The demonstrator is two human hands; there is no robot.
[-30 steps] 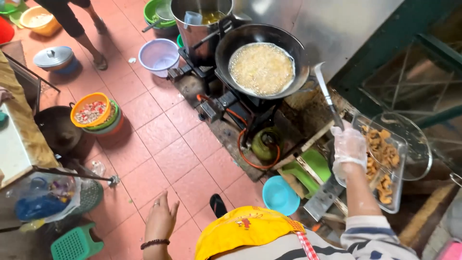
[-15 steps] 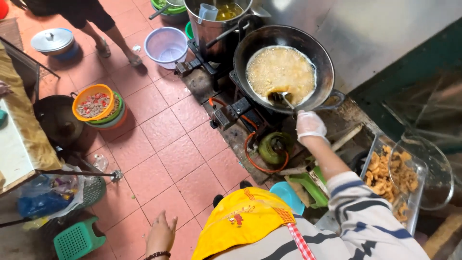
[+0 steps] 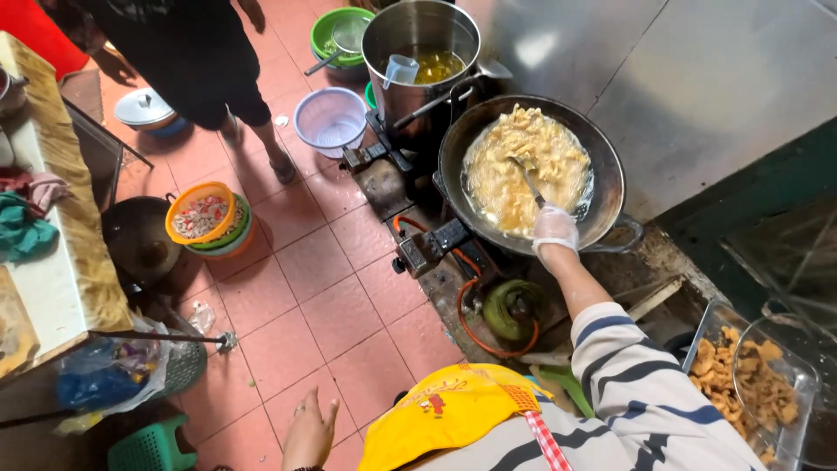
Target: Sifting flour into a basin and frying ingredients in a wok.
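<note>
The right hand [image 3: 554, 228] wears a thin white glove and is closed around the handle of a metal spoon [image 3: 528, 181]. The glove keeps hot oil off the skin. The spoon's far end dips into the wok [image 3: 610, 187], right in the middle of the pale yellow food [image 3: 514, 170] bubbling there. The long handle lets the hand stay at the near rim, away from the heat.

The left hand [image 3: 309, 429] hangs low over the red tile floor [image 3: 296, 296], well apart from the stove. Its fingers are loosely spread and it holds nothing.

The wok sits on a low burner [image 3: 432, 249], and an orange hose runs from it to a green gas tank [image 3: 513, 310] just beside, so the fire gets its gas. A tall steel pot [image 3: 418, 35] with yellow liquid stands right behind the wok. A clear tray [image 3: 789, 445] of browned fried pieces [image 3: 724, 375] waits near the right arm, close enough to reach.

Another person stands farther back, near a lilac strainer [image 3: 331, 122]. A yellow basket [image 3: 205, 214] with chopped bits sits on the floor by the table [image 3: 65, 262].
</note>
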